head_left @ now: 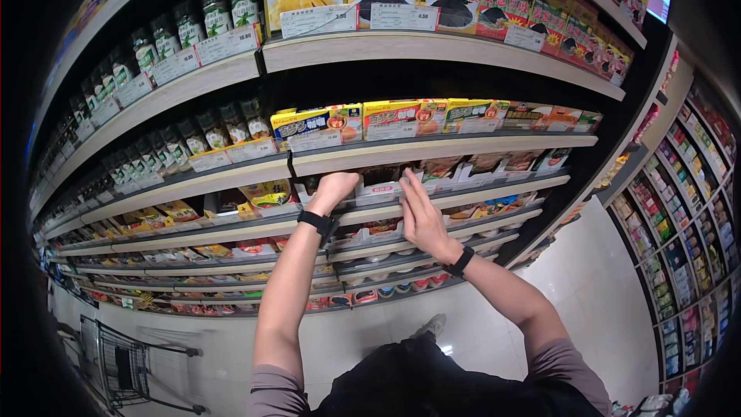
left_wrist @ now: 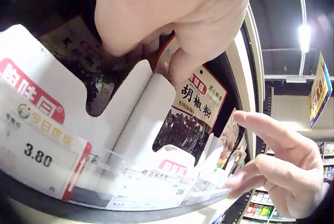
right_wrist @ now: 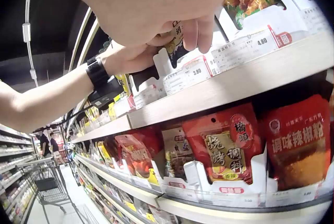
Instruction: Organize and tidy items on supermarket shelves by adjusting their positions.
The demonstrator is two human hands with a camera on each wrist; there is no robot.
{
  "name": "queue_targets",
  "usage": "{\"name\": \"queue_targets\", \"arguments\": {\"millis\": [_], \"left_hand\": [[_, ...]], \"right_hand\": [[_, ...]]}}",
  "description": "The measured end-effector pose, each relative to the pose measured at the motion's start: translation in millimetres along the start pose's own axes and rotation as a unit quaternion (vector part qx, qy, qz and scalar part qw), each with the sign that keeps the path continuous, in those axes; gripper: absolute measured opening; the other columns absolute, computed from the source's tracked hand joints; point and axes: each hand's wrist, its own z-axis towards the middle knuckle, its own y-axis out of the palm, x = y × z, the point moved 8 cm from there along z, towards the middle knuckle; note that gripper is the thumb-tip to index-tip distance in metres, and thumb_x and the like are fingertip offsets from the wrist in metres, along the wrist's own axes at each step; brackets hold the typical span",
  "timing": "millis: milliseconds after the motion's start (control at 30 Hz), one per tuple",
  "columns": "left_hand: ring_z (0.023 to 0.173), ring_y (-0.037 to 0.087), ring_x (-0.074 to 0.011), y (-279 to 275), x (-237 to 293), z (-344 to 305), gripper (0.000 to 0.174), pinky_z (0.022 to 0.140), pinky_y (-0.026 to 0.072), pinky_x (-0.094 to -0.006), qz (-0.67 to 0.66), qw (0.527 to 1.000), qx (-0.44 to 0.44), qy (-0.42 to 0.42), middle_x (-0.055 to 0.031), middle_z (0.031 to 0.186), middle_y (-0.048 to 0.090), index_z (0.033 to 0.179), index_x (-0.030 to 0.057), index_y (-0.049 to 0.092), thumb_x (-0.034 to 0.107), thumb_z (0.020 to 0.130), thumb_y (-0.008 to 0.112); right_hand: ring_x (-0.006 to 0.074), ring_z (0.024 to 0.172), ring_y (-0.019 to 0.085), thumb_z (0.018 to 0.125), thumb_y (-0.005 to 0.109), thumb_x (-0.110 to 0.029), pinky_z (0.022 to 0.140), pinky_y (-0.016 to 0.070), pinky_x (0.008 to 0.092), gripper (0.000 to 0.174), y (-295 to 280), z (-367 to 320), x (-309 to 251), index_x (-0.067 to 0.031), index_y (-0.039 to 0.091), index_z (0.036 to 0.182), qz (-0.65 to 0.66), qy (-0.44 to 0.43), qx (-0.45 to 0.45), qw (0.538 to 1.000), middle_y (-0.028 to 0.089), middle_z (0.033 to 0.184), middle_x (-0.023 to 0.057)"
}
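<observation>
In the left wrist view a pepper packet (left_wrist: 195, 101) with a cream and red label stands in a white display box (left_wrist: 138, 114). My left hand (left_wrist: 177, 15) reaches over the box, thumb at the packet's upper corner and fingers curled behind, partly hidden. The head view has my left hand (head_left: 336, 189) at the shelf with bent fingers. To its right, my right hand (head_left: 422, 218) is raised at the shelf front, fingers extended. The right wrist view shows my right hand (right_wrist: 151, 4) above the box fronts, near the packet (right_wrist: 180, 36) and my left hand (right_wrist: 130, 59).
Curry boxes (head_left: 394, 120) line the shelf above, beside spice jars (head_left: 208, 127). Red seasoning packets (right_wrist: 224, 148) fill the shelf below. Price labels (left_wrist: 44, 153) run along the shelf edge. A shopping cart (head_left: 127, 367) stands on the floor at lower left.
</observation>
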Motion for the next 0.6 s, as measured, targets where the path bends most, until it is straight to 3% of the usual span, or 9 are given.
{"name": "queue_targets", "arguments": {"millis": [33,67,133,200,333,433,467,500,600], "left_hand": [[0.112,0.062,-0.044,0.6,-0.4,-1.8,0.034,0.092,0.0514,-0.0448,-0.017,1.0,0.014,0.002,-0.0258,0.115,0.068,0.118,0.0021,0.067,0.024,0.093,0.057],[0.111,0.063,-0.043,0.1,3.9,-5.3,0.034,0.091,0.0517,-0.0443,-0.035,0.999,0.028,0.005,-0.0247,0.114,0.069,0.117,0.0029,0.067,0.025,0.093,0.059],[0.103,0.067,-0.0392,13.0,-14.0,2.1,0.034,0.085,0.0531,-0.0409,-0.05,0.998,0.029,0.017,-0.0193,0.11,0.072,0.114,0.0062,0.07,0.031,0.092,0.066],[0.095,0.069,-0.0375,9.0,-16.4,-5.7,0.037,0.081,0.0533,-0.0401,-0.086,0.995,0.003,-0.046,-0.0199,0.104,0.073,0.112,0.0035,0.071,0.033,0.09,0.069],[0.079,0.069,-0.0351,-35.4,26.1,-45.7,0.046,0.074,0.0533,-0.0398,-0.108,0.991,0.013,-0.073,-0.0199,0.088,0.071,0.115,-0.0015,0.068,0.032,0.085,0.077],[0.1,0.063,-0.0421,-41.7,25.7,-75.1,0.053,0.087,0.0495,-0.0453,-0.124,0.988,0.094,0.015,-0.027,0.101,0.068,0.13,-0.0009,0.059,0.024,0.086,0.075],[0.097,0.067,-0.0346,-46.0,28.3,-96.1,0.055,0.087,0.0517,-0.041,-0.046,0.959,0.229,0.159,-0.022,0.101,0.069,0.133,-0.0013,0.056,0.021,0.088,0.077],[0.111,0.064,-0.0351,-49.3,34.8,-111.1,0.046,0.097,0.0487,-0.0409,-0.089,0.967,0.186,0.15,-0.0217,0.116,0.066,0.129,-0.002,0.06,0.018,0.09,0.073],[0.121,0.059,-0.0382,-31.8,22.7,-151.6,0.029,0.103,0.0472,-0.0424,-0.06,0.992,0.048,0.103,-0.0191,0.126,0.064,0.118,-0.0023,0.067,0.006,0.09,0.067]], "right_hand": [[0.0418,0.107,0.066,0.09,0.057,0.002,0.078,0.0583,0.0431,0.048,2.4,-5.0,-2.0,-0.0011,0.051,0.138,0.011,-0.004,-0.009,1.0,0.046,0.149,0.0212],[0.0405,0.112,0.065,0.089,0.057,0.006,0.083,0.0575,0.0399,0.035,1.3,-8.7,-7.8,0.0002,0.062,0.123,0.04,0.041,-0.02,0.998,0.052,0.144,0.0216],[0.0378,0.105,0.068,0.086,0.058,0.007,0.079,0.0581,0.0391,0.033,6.1,-22.1,-12.5,-0.0003,0.065,0.117,0.046,0.048,-0.042,0.997,0.055,0.141,0.0202],[0.0334,0.089,0.072,0.082,0.059,0.008,0.072,0.0586,0.0373,0.028,7.8,-31.2,-19.6,-0.0007,0.068,0.108,0.044,0.029,-0.011,0.999,0.06,0.136,0.0177],[0.032,0.084,0.071,0.083,0.059,0.007,0.069,0.0575,0.0369,0.027,19.8,-61.4,-22.7,-0.0014,0.068,0.107,0.064,0.052,-0.043,0.996,0.059,0.136,0.0177],[0.0344,0.091,0.071,0.083,0.058,0.006,0.07,0.058,0.0412,0.027,32.8,-92.5,-20.8,-0.0049,0.068,0.106,0.124,0.121,-0.087,0.981,0.058,0.138,0.0169],[0.0325,0.089,0.071,0.083,0.059,0.006,0.069,0.0573,0.0398,0.026,33.9,-100.5,-22.8,-0.006,0.068,0.104,0.121,0.127,-0.087,0.981,0.06,0.135,0.0136],[0.0321,0.089,0.071,0.082,0.059,0.006,0.07,0.0571,0.0396,0.026,35.1,-109.8,-25.6,-0.0063,0.068,0.104,0.131,0.131,-0.089,0.979,0.061,0.134,0.0122],[0.0305,0.086,0.07,0.079,0.059,0.008,0.071,0.0562,0.0386,0.029,33.2,-131.9,-29.5,-0.0074,0.069,0.101,0.17,0.188,-0.136,0.958,0.064,0.127,0.0072]]}}
